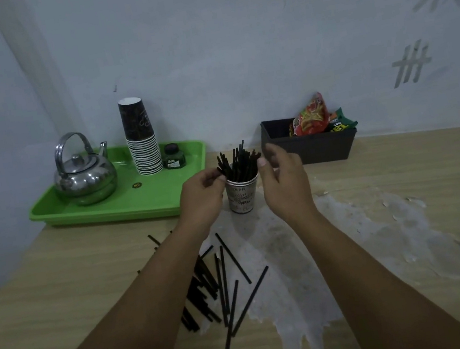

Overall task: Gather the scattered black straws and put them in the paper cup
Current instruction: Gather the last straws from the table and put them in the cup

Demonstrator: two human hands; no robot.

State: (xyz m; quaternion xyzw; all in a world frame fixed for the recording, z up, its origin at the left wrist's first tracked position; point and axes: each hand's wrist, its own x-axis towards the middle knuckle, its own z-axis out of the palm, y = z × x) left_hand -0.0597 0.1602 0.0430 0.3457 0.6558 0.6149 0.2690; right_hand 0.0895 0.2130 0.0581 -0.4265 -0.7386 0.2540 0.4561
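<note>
Pale blue walls close in behind a light wooden table (75, 291) whose top is scraped white under the right forearm. Between the two raised hands stands a white printed paper cup (240, 195), upright, with a bundle of thin black straws (238, 163) sticking out of it. The left hand (202, 198) sits against the cup's left side, its fingers curled at the leaning straws near the rim; whether they pinch one I cannot tell. The right hand (283, 179) hovers just right of the cup, fingers loosely bent, thumb toward the straws, holding nothing. Below the left wrist, more loose black straws (226, 284) lie scattered on the table. Beyond the left hand, a green plastic tray (123, 198) carries a shiny steel kettle (84, 174), a stack of dark paper cups (141, 140) and a small green bottle (173, 156). Beyond the right hand sits a dark rectangular bin (312, 145) holding snack packets (311, 115).
</note>
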